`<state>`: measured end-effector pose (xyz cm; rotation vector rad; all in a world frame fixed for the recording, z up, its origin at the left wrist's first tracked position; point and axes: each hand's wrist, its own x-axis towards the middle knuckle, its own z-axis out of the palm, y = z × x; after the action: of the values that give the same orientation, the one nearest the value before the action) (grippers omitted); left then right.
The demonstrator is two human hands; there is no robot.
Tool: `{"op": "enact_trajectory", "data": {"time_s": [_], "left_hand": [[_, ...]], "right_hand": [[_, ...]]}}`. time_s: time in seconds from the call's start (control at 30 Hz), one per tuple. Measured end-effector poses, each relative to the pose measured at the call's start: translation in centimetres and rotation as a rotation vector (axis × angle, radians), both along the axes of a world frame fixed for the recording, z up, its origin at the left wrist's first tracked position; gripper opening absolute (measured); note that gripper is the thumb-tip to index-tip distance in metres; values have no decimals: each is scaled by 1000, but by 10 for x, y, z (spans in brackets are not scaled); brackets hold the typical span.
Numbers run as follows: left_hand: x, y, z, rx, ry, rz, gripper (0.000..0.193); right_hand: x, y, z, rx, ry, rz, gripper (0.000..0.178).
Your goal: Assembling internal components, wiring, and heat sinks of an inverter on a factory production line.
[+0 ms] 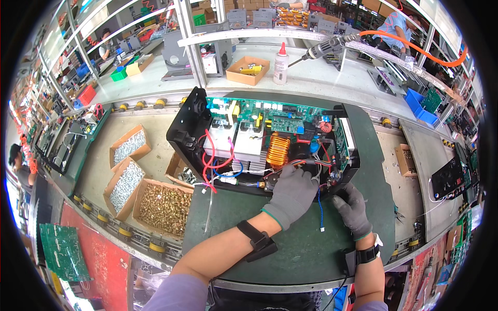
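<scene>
Electronics chassis (251, 142), open-topped: gloved left hand (294, 193) among its wires (306, 161), right hand (354, 211) beside it, neither grasp clear to me; snagging could yank those wires loose.

Pale workbench (148, 83) with whitish metal post (192, 49), worn red surface (101, 254), perhaps floor, lower left

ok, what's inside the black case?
Green circuit board along the far side, silver metal blocks, a copper coil, red wires. The gloved left hand covers whatever's beneath it; parts hide most of the black case bottom.
</scene>
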<state>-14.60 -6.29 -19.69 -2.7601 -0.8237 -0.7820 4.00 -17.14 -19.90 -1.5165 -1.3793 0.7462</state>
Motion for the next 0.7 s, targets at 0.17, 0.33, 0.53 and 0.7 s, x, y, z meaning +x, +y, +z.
{"op": "enact_trajectory", "data": {"time_s": [0.17, 0.33, 0.53, 0.7], "left_hand": [[0, 0, 1, -5, 0, -4, 13], [0, 0, 1, -11, -4, -8, 14], [0, 0, 0, -7, -8, -5, 14], [-1, 0, -1, 3, -14, -5, 14]], "right_hand": [[0, 0, 0, -4, -22, 2, 36], [1, 0, -3, 11, -3, -9, 36], [-1, 1, -1, 25, 4, -3, 34], [-2, 1, 1, 6, -6, -5, 34]]}}
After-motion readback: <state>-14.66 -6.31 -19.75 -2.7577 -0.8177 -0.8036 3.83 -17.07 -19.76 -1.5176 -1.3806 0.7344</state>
